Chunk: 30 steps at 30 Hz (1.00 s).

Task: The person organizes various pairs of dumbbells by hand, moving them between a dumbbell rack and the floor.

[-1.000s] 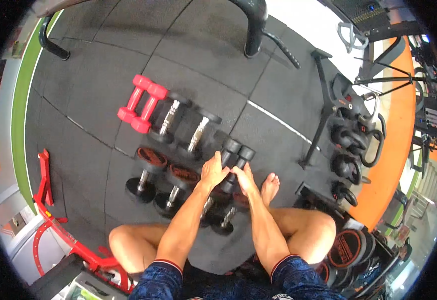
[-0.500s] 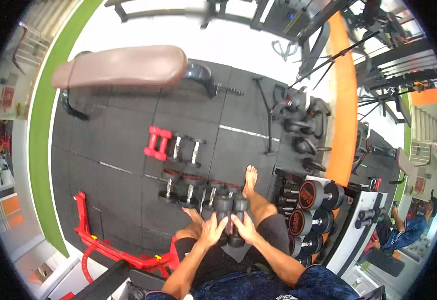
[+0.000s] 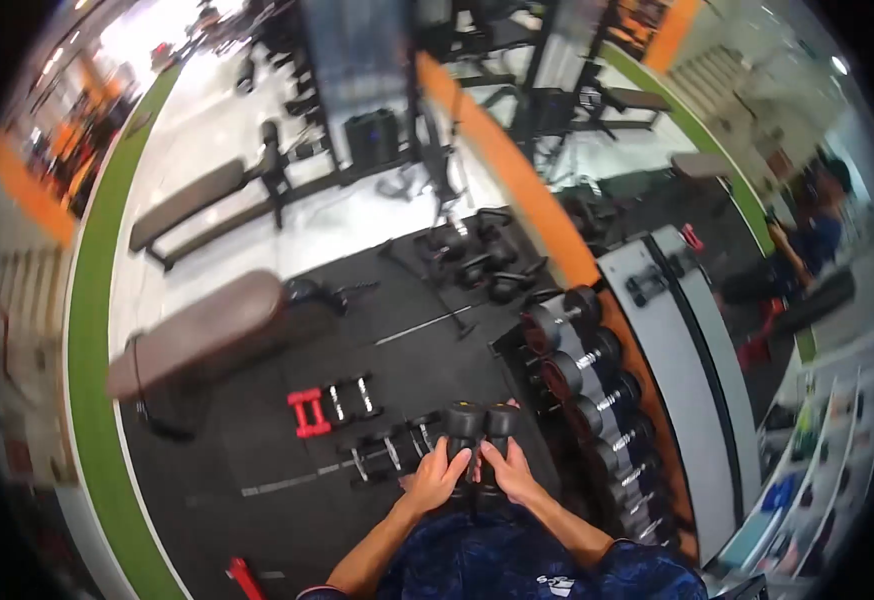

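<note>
Two black dumbbells are held close together, side by side, in front of my body at the lower middle. My left hand (image 3: pixel 439 480) is wrapped around the left dumbbell (image 3: pixel 464 418), thumb lying along it. Around the right dumbbell (image 3: pixel 502 420) is my right hand (image 3: pixel 510 474), its thumb pointing toward the other thumb. The rounded far ends stick out beyond my fingers. My hands and shirt hide much of the near ends. On the floor just beyond and to the left, several chrome-handled dumbbells (image 3: pixel 393 452) lie in a row.
Red dumbbells (image 3: pixel 309 412) lie on the black mat, with a brown padded bench (image 3: pixel 197 335) behind them. A rack of round dumbbells (image 3: pixel 582 375) stands close on my right. Kettlebells (image 3: pixel 457 242) sit by the orange wall edge (image 3: pixel 517 165). A mirror at right reflects a seated person.
My view has tilted up and turned, bringing more of the gym in and taking my legs and most of the red frame out. Both hands still hold the dumbbells.
</note>
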Each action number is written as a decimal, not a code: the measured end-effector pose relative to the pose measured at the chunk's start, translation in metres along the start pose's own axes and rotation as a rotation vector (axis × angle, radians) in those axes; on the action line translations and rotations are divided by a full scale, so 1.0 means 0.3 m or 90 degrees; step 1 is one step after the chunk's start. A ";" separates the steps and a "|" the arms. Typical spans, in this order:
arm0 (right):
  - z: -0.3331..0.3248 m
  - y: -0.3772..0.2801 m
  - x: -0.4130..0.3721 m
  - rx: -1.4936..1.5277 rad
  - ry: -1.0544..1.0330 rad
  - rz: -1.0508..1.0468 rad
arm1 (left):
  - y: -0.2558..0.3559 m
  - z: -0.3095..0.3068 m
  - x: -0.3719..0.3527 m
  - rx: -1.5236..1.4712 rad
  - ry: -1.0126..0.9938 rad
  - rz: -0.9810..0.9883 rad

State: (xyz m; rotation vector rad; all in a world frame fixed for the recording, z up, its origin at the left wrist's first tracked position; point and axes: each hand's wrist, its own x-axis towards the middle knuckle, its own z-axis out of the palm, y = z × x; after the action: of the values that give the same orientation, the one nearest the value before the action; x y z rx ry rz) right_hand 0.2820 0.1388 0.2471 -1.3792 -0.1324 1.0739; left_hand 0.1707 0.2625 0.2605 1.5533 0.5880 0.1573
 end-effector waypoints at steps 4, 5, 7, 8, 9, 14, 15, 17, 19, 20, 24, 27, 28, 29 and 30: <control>-0.130 -0.089 -0.122 0.046 0.098 -0.090 | 0.103 0.158 0.062 0.074 -0.112 0.021; -0.171 -0.113 -0.150 0.071 0.114 -0.115 | 0.142 0.205 0.078 0.077 -0.142 0.027; -0.281 -0.141 -0.186 0.101 0.139 -0.149 | 0.182 0.317 0.134 0.107 -0.197 0.041; -0.351 -0.152 -0.195 0.071 0.172 -0.168 | 0.211 0.382 0.173 0.095 -0.230 0.048; -0.420 -0.145 -0.203 0.045 0.203 -0.179 | 0.237 0.443 0.195 0.084 -0.261 0.047; -0.738 -0.186 -0.245 0.068 0.288 -0.218 | 0.235 0.778 0.331 0.098 -0.325 0.070; -0.802 -0.184 -0.247 0.113 0.267 -0.208 | 0.244 0.838 0.355 0.108 -0.332 0.064; -0.883 -0.236 -0.266 0.118 0.314 -0.200 | 0.277 0.936 0.390 0.119 -0.346 0.076; -0.953 -0.287 -0.276 0.118 0.338 -0.199 | 0.323 1.019 0.437 0.126 -0.361 0.096; -0.979 -0.315 -0.277 0.116 0.341 -0.205 | 0.353 1.045 0.457 0.130 -0.370 0.105; -1.073 -0.337 -0.234 0.144 0.365 -0.208 | 0.378 1.131 0.563 0.154 -0.396 0.102; -1.143 -0.343 -0.184 0.265 0.331 -0.209 | 0.375 1.173 0.658 0.196 -0.399 0.116; -1.169 -0.360 -0.164 0.262 0.340 -0.205 | 0.375 1.189 0.698 0.196 -0.416 0.099; -1.184 -0.388 -0.146 0.261 0.350 -0.200 | 0.373 1.200 0.738 0.196 -0.433 0.080; -1.192 -0.404 -0.126 0.261 0.360 -0.192 | 0.368 1.206 0.778 0.197 -0.452 0.058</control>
State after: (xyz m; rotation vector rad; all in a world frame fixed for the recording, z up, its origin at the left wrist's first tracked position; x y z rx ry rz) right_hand 0.5559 -0.1227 0.2726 -1.1899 0.2740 0.4018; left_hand 0.5611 0.0507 0.2757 1.7941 -0.0256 -0.4245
